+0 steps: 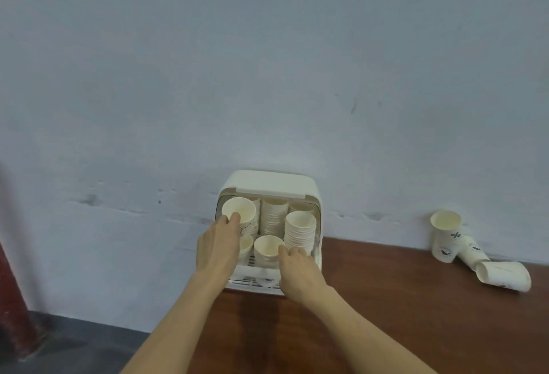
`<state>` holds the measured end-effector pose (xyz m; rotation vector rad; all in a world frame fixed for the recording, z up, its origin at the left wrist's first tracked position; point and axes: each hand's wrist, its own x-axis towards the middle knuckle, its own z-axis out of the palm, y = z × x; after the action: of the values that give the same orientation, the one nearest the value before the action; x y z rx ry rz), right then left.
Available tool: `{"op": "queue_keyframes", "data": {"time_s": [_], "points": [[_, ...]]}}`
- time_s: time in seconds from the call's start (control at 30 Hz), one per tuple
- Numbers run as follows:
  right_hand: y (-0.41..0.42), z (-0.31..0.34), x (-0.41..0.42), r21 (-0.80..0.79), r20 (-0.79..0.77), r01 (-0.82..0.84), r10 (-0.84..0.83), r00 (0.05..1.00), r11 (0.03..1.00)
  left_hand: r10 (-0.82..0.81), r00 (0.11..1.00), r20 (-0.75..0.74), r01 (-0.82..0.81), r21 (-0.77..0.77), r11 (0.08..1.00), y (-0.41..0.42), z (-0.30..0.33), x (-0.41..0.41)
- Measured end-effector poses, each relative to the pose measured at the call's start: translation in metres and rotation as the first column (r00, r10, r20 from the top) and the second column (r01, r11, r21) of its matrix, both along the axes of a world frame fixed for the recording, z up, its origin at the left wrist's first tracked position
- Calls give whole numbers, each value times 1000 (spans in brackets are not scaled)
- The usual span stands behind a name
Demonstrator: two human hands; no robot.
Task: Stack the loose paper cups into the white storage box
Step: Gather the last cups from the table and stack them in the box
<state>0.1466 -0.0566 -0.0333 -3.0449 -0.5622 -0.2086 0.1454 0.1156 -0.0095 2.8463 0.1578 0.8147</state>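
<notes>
The white storage box (269,181) stands against the wall at the table's far left, its lid raised. Inside are several stacks of white paper cups. My left hand (218,247) grips the top cup (239,210) of the tall front-left stack, fingers on its rim. My right hand (298,269) holds the short front-middle stack (267,248) by its right side. A tall stack (300,232) stands at the front right, more stacks (274,214) behind. Three loose printed cups lie far right: one upright (445,235), two lying down (472,252) (503,275).
The brown wooden table (401,314) runs along a pale blue wall (267,61); its left edge ends just left of the box. A dark red post (12,284) and grey floor (74,344) lie to the left below.
</notes>
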Motion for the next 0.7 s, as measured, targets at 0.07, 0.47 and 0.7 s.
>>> {"op": "queue_keyframes", "data": {"time_s": [0.07, 0.47, 0.7], "points": [[-1, 0, -1, 19, 2, -4, 4, 1000, 1000, -2, 999, -47, 4, 46, 999, 0, -3, 3], [4, 8, -2, 34, 33, 15, -16, 999, 999, -11, 947, -322, 33, 62, 998, 1, -32, 0], [-16, 13, -8, 240, 71, 27, -45, 996, 970, -15, 977, -214, 19, 16, 1000, -32, -22, -7]]}}
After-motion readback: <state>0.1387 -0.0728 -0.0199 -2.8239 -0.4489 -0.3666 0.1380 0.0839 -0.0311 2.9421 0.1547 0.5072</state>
